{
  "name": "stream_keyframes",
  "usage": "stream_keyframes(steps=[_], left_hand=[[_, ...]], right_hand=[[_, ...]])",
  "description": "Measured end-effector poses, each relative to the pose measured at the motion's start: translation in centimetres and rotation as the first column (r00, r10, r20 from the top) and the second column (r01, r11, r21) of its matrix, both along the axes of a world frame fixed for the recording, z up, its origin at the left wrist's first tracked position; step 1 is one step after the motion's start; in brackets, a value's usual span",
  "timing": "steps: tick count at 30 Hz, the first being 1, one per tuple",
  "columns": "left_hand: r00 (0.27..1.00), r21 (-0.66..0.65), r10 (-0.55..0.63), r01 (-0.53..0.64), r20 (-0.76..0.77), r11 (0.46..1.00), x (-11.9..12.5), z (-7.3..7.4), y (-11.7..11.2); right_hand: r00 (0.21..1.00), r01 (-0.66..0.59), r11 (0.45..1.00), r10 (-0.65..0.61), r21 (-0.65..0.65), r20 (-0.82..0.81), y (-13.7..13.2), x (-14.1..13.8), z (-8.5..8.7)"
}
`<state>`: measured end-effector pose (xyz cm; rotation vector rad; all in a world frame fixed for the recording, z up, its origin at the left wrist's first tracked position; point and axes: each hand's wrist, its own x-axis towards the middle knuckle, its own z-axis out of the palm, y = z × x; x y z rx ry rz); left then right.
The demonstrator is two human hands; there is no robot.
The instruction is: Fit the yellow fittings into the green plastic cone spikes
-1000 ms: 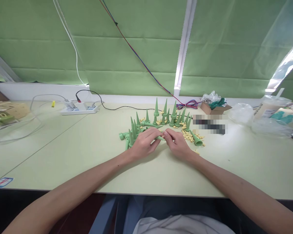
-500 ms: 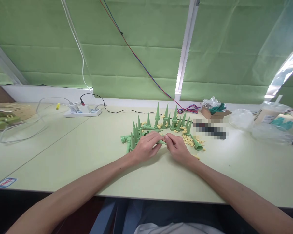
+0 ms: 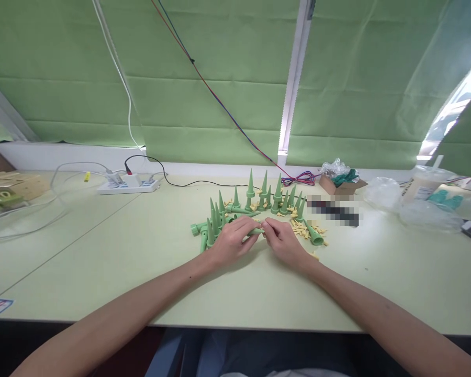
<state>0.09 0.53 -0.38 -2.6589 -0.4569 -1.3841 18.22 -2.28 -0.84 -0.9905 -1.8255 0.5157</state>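
Observation:
My left hand [image 3: 232,242] is closed around a green plastic cone spike [image 3: 254,231] that lies sideways between both hands. My right hand [image 3: 284,244] pinches at the spike's right end; what its fingertips hold is too small to make out. Just beyond the hands stand several upright green cone spikes [image 3: 265,191], with more spikes lying on the left [image 3: 208,230]. Small yellow pieces [image 3: 300,226] are scattered among them, and one green cone [image 3: 313,234] lies on its side to the right.
A pale green table [image 3: 141,251] carries a white power strip [image 3: 127,186] with cables at the back left. A cardboard box with plastic wrap [image 3: 340,178], clear bags [image 3: 384,192] and a drink cup [image 3: 426,184] sit at the back right. Green blinds hang behind.
Both hands stay together on the same green spike with only slight finger movement. The view has shifted a little as my head moved.

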Motion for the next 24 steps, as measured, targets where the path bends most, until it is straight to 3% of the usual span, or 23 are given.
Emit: stream_keyframes(steps=[7,13,19,24], left_hand=[[0.999,0.060,-0.008,0.010,-0.036,0.998,-0.13,-0.14,0.23],[0.998,0.091,0.020,-0.015,-0.055,0.996,-0.07,-0.30,0.12],[0.996,0.072,0.033,-0.027,-0.079,0.997,-0.05,-0.64,0.12],[0.995,0.063,0.026,-0.020,-0.095,0.998,-0.06,-0.65,0.08]], right_hand=[[0.997,-0.065,0.991,0.059,-0.117,-0.054,0.10,0.15,0.00],[0.972,-0.193,0.937,0.143,-0.290,-0.185,0.46,0.27,-0.06],[0.904,-0.385,0.750,0.191,-0.538,-0.382,0.55,0.38,0.55],[0.884,-0.436,0.634,0.169,-0.638,-0.435,0.45,0.65,0.75]])
